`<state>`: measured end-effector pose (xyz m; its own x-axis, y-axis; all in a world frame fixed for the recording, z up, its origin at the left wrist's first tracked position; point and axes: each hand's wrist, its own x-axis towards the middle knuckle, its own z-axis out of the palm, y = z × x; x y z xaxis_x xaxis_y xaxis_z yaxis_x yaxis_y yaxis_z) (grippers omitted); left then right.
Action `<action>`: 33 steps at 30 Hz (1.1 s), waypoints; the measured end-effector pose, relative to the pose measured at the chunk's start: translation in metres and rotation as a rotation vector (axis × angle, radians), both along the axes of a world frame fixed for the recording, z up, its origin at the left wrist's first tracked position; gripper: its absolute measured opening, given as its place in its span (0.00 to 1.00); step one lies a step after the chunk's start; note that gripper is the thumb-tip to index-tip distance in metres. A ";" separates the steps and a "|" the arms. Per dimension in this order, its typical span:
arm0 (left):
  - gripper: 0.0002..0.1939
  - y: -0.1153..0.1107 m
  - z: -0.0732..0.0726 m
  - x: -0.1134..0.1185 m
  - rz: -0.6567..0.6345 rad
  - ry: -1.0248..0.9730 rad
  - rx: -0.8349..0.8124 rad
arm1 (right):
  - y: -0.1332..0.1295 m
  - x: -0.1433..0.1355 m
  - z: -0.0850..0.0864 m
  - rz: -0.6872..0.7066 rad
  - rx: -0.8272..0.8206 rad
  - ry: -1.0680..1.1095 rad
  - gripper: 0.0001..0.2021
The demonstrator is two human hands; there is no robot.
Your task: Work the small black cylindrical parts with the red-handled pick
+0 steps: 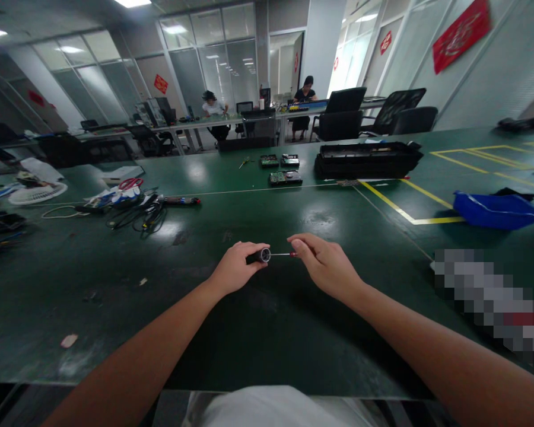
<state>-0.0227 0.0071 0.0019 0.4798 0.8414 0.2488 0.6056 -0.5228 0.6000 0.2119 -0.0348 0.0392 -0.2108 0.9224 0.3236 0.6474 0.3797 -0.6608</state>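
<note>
My left hand [240, 265] is closed around a small dark cylinder [263, 255], whose round end with a pale rim faces right and toward me. In my right hand [324, 263] is a small screwdriver [292, 254] with a red handle, pinched between thumb and fingers. Its thin metal shaft points left, and the tip meets the round end of the cylinder. Whether the tip sits inside it or only touches the rim, I cannot tell. Both hands are over the green tabletop [267, 332], close to the middle.
Circuit-board drives [285, 177] and a long black housing [368, 160] lie at the back. A blue tray [501, 210] stands right, near a blurred-out object [493, 296]. Cables [140, 216], red-handled scissors [131, 183] and a dark tool [178, 201] lie left. Two people sit farther off.
</note>
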 end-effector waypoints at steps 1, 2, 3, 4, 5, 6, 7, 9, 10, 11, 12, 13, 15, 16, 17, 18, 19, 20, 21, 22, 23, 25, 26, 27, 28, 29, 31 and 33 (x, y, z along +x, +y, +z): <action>0.20 0.000 0.000 0.000 -0.003 0.002 0.001 | 0.000 0.000 0.000 -0.003 -0.001 -0.001 0.17; 0.20 0.000 0.000 0.000 -0.002 0.004 0.000 | 0.000 0.000 0.000 -0.001 -0.004 -0.008 0.16; 0.20 0.000 0.000 0.000 0.003 0.002 0.000 | -0.001 -0.001 0.000 0.002 -0.008 -0.018 0.16; 0.21 0.000 0.000 0.000 0.010 0.000 -0.002 | -0.001 -0.001 0.000 0.004 -0.007 -0.026 0.16; 0.21 0.000 0.000 0.000 0.019 -0.004 -0.001 | -0.002 -0.001 0.000 0.007 0.003 -0.029 0.16; 0.21 0.000 0.000 -0.001 0.028 -0.007 0.000 | -0.002 0.000 -0.001 0.011 0.020 -0.028 0.16; 0.21 0.000 -0.001 -0.001 0.037 -0.009 0.002 | -0.003 0.000 -0.001 0.015 0.042 -0.020 0.16; 0.21 0.000 -0.001 -0.001 0.044 -0.009 -0.001 | -0.003 0.000 -0.002 0.027 0.075 -0.007 0.16; 0.21 0.000 -0.001 -0.001 0.043 -0.007 -0.004 | -0.003 -0.001 -0.002 0.033 0.078 -0.005 0.16; 0.21 0.000 -0.001 -0.001 0.040 -0.005 -0.007 | -0.003 -0.001 -0.002 0.037 0.071 -0.006 0.16; 0.21 0.000 -0.001 -0.001 0.037 -0.002 -0.011 | -0.002 -0.001 -0.001 0.036 0.053 -0.010 0.17; 0.20 0.000 0.000 -0.001 0.034 0.001 -0.012 | -0.002 -0.001 -0.001 0.030 0.028 -0.014 0.17; 0.20 0.000 0.000 -0.001 0.034 0.005 -0.009 | -0.001 -0.002 0.001 0.007 -0.020 -0.017 0.18; 0.20 -0.001 0.000 -0.001 0.033 0.005 -0.007 | -0.001 -0.002 0.001 -0.003 -0.038 -0.022 0.18; 0.20 -0.001 0.000 -0.001 0.030 0.005 -0.006 | -0.001 -0.002 0.001 -0.006 -0.049 -0.028 0.18; 0.20 -0.001 0.001 -0.001 0.027 0.005 -0.004 | -0.001 -0.001 0.001 -0.003 -0.050 -0.034 0.17; 0.20 -0.001 0.001 -0.001 0.024 0.005 -0.003 | -0.002 -0.001 0.001 0.007 -0.044 -0.038 0.17; 0.20 -0.001 0.001 -0.001 0.022 0.007 -0.004 | -0.002 -0.001 0.001 0.023 -0.033 -0.038 0.17; 0.20 -0.001 0.001 -0.001 0.024 0.009 -0.006 | -0.003 -0.001 0.001 0.038 -0.016 -0.033 0.17; 0.20 -0.001 0.002 -0.001 0.030 0.009 -0.007 | -0.004 0.000 0.000 0.052 0.004 -0.024 0.17; 0.20 -0.001 0.002 -0.001 0.038 0.008 -0.007 | -0.004 0.000 0.000 0.064 0.021 -0.016 0.17; 0.21 0.000 0.001 -0.001 0.050 0.003 -0.006 | -0.005 0.000 0.000 0.076 0.037 -0.009 0.17; 0.21 0.000 0.001 -0.001 0.051 0.000 -0.006 | -0.004 0.000 -0.001 0.074 0.027 -0.011 0.17; 0.21 0.000 0.001 -0.001 0.048 -0.001 -0.006 | -0.003 0.000 0.000 0.068 0.008 -0.015 0.17; 0.21 0.000 0.001 -0.001 0.044 0.000 -0.007 | -0.003 0.000 0.000 0.060 -0.014 -0.019 0.17; 0.21 -0.001 0.001 -0.001 0.040 0.002 -0.008 | -0.002 0.000 0.000 0.050 -0.033 -0.022 0.17; 0.20 -0.001 0.001 -0.001 0.037 0.005 -0.010 | -0.001 0.000 0.001 0.036 -0.053 -0.034 0.18; 0.20 -0.001 0.002 0.000 0.037 0.006 -0.016 | -0.001 0.000 0.001 0.042 -0.045 -0.052 0.17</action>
<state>-0.0230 0.0062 0.0036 0.4495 0.8625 0.2324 0.6284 -0.4903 0.6039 0.2116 -0.0356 0.0406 -0.2648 0.9258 0.2699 0.6652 0.3780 -0.6439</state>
